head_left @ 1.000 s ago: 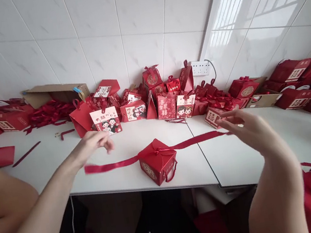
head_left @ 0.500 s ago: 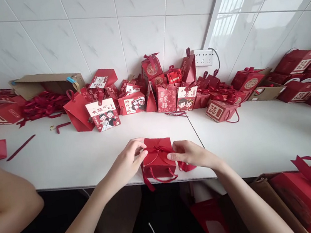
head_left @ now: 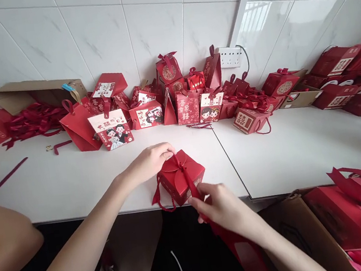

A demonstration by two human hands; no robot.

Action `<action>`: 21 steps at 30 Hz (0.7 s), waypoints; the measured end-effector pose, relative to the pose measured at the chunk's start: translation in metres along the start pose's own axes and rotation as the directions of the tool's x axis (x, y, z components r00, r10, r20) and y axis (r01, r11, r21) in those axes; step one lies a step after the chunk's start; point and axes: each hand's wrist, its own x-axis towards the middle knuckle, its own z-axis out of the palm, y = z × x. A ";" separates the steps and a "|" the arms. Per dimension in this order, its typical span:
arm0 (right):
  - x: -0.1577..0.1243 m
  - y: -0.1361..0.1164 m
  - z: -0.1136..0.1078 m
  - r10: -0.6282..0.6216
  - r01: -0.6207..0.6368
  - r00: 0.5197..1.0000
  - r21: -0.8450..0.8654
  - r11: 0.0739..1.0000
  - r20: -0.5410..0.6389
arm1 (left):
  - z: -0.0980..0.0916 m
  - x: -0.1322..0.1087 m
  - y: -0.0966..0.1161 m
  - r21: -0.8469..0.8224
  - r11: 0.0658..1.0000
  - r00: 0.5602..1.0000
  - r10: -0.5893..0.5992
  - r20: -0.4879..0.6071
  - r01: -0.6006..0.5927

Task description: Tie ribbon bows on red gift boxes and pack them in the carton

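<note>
A small red gift box [head_left: 190, 166] with overlapping petal flaps stands at the table's front edge, turned at an angle. A red ribbon [head_left: 189, 179] crosses its top and is knotted near the middle. My left hand [head_left: 156, 157] pinches one end of the ribbon behind the knot. Drawn toward me and to the right, the other end is gripped by my right hand [head_left: 216, 202] in front of the box. A twisted cord handle [head_left: 166, 201] and a ribbon tail hang from the box's left side.
Several finished red boxes [head_left: 186, 107] line the tiled wall. A cardboard box [head_left: 37, 86] with loose ribbons lies at back left. Another carton [head_left: 302, 221] of red boxes stands lower right. A co-worker's arm [head_left: 6, 243] is at left; a power strip [head_left: 230, 57] is on the wall.
The box has been turned on the table. My right hand has moved down toward me, pulling the ribbon taut, and my left hand has moved up to the ribbon's far end.
</note>
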 end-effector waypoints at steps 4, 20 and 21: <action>-0.020 -0.003 -0.003 -0.036 -0.076 0.971 -0.445 0.893 -0.238 | 0.006 -0.022 0.026 0.087 0.995 0.979 -0.022 -0.202 0.041; 0.051 0.009 -0.093 -0.074 0.057 0.991 0.155 0.986 0.111 | 0.012 -0.073 -0.003 -0.429 0.788 0.887 -0.455 0.076 0.442; 0.052 0.010 -0.092 -0.081 0.058 0.987 0.165 0.985 0.137 | 0.010 -0.073 -0.007 -0.447 0.791 0.897 -0.436 0.067 0.418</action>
